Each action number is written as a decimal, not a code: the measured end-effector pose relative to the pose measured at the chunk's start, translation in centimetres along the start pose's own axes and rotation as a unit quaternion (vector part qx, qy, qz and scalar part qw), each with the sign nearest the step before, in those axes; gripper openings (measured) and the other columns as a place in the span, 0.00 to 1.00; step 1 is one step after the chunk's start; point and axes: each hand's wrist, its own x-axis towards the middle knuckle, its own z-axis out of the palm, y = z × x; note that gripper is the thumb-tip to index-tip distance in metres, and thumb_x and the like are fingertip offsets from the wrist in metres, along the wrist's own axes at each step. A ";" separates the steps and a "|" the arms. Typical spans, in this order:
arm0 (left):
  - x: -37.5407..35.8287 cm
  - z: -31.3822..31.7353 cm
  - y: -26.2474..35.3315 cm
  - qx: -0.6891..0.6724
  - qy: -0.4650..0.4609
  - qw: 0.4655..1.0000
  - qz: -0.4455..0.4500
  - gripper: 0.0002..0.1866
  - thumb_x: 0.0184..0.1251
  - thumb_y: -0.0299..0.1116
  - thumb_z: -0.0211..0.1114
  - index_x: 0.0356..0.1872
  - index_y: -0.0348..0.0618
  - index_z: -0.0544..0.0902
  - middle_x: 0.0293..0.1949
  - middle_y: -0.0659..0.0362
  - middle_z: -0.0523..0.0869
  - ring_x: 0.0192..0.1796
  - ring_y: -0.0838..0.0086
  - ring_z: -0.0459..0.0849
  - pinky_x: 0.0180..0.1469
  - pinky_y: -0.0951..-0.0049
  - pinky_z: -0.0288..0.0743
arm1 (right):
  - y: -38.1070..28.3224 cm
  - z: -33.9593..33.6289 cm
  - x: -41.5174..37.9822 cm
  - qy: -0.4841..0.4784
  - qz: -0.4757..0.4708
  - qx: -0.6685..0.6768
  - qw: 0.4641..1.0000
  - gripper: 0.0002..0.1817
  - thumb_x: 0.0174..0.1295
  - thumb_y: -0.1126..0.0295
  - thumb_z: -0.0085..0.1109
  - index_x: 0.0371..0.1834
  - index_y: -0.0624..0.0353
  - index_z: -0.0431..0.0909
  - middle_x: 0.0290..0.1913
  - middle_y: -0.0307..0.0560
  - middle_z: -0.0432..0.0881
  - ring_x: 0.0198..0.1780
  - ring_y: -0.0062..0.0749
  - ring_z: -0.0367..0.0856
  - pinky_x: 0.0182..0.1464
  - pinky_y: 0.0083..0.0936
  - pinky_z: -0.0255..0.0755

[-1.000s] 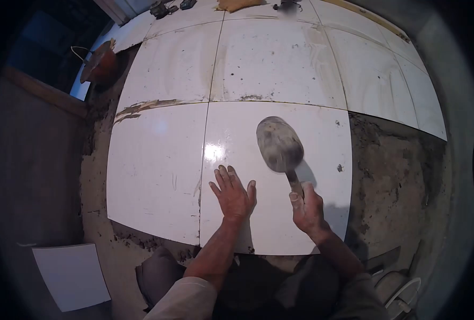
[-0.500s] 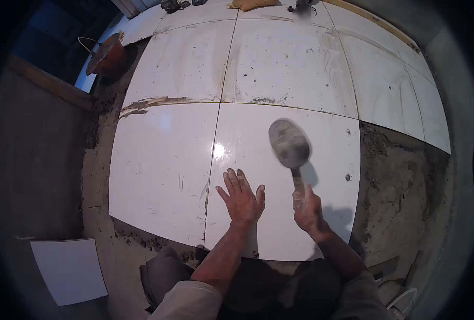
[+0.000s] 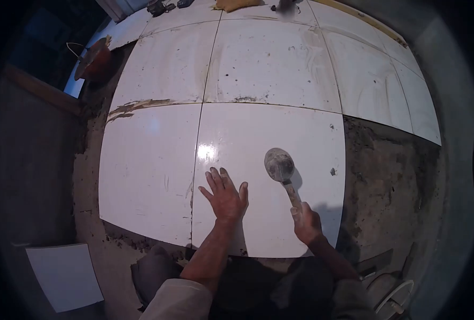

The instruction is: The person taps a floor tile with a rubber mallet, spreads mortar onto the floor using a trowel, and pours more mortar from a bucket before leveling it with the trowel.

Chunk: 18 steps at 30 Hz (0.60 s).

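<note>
My left hand (image 3: 227,199) lies flat with fingers spread on a large white floor tile (image 3: 258,128), close to the joint on its left side. In my right hand (image 3: 307,224) is the handle of a rubber mallet (image 3: 279,165), its round, dirt-smeared head over the middle of the same tile. The mallet's shadow falls just to the right of its head. Another white tile (image 3: 141,154) adjoins on the left, with dark scratches on its face.
Beyond lie more smeared tiles (image 3: 269,58). Rough mortar bed (image 3: 386,186) borders the tile on the right. A reddish bucket (image 3: 94,61) stands at the far left, a white tile piece (image 3: 66,277) lies near left, and another bucket (image 3: 389,293) sits near right.
The mallet head has come down and nearer to me, no longer blurred. My left hand stays flat on the tile. The whole view has shifted slightly.
</note>
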 end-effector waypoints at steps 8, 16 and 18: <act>-0.2 0.0 0.2 0.013 -0.025 1.000 -0.010 0.39 0.68 0.54 0.50 0.72 0.37 0.55 0.73 0.36 0.49 0.76 0.43 0.41 0.68 0.29 0.33 | 0.2 2.4 0.7 0.067 -0.045 0.092 0.992 0.16 0.68 0.58 0.51 0.39 0.63 0.67 0.28 0.68 0.76 0.34 0.69 0.75 0.34 0.55 0.66; -0.1 0.3 0.1 0.011 0.008 1.000 -0.001 0.39 0.67 0.56 0.51 0.71 0.39 0.59 0.73 0.38 0.50 0.76 0.43 0.44 0.66 0.26 0.35 | -2.5 2.6 1.4 0.030 -0.109 0.098 0.989 0.20 0.69 0.54 0.50 0.36 0.64 0.67 0.29 0.66 0.75 0.36 0.67 0.76 0.34 0.52 0.68; -0.4 0.7 0.0 0.018 0.015 1.000 0.000 0.39 0.67 0.57 0.51 0.71 0.39 0.59 0.73 0.38 0.51 0.76 0.43 0.44 0.66 0.26 0.36 | -2.7 3.7 1.9 -0.014 -0.039 0.079 0.996 0.20 0.68 0.54 0.51 0.36 0.63 0.67 0.28 0.66 0.76 0.35 0.66 0.77 0.34 0.52 0.68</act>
